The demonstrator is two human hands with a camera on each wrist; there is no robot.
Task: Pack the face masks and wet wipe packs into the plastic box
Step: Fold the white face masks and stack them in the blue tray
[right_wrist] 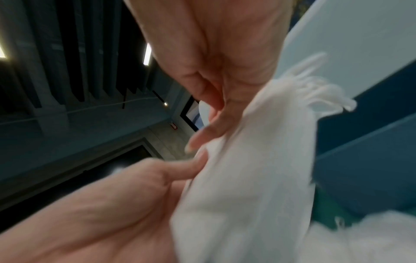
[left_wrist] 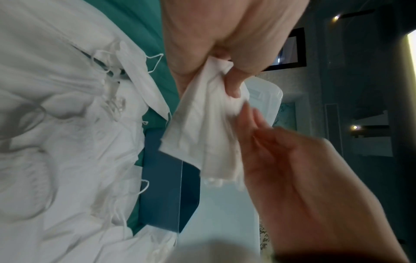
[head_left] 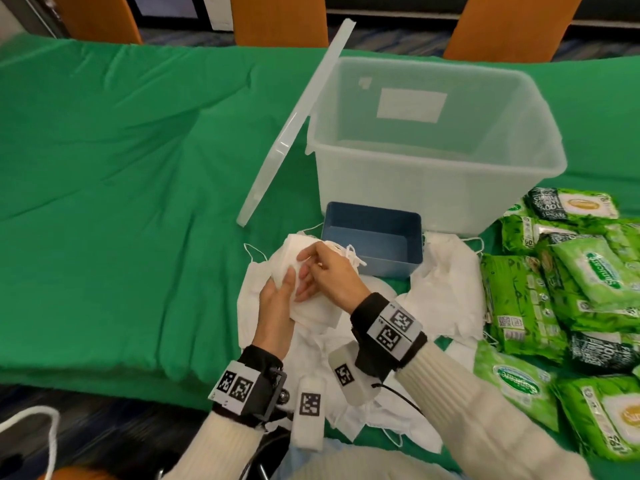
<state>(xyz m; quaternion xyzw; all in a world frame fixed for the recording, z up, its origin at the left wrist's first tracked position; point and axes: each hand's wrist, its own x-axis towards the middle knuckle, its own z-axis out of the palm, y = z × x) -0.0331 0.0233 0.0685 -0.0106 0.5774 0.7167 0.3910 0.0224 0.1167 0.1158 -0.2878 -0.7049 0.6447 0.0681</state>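
Note:
My left hand (head_left: 282, 296) grips a stack of white face masks (head_left: 304, 251) from below, just above the loose pile of masks (head_left: 446, 289). In the left wrist view its thumb (left_wrist: 234, 85) curls over the stack (left_wrist: 202, 135). My right hand (head_left: 311, 271) lies over the stack from the right, with fairly straight fingers (right_wrist: 202, 138) touching its side (right_wrist: 247, 178). The clear plastic box (head_left: 540, 98) stands open behind, nothing in it. Green wet wipe packs (head_left: 571, 289) are heaped at the right.
The box's clear lid (head_left: 294, 126) leans against its left side. A small blue open box (head_left: 374, 237) sits between the clear box and the hands. Green cloth (head_left: 121, 168) covers the table, and orange chair backs (head_left: 277, 19) stand along the far edge.

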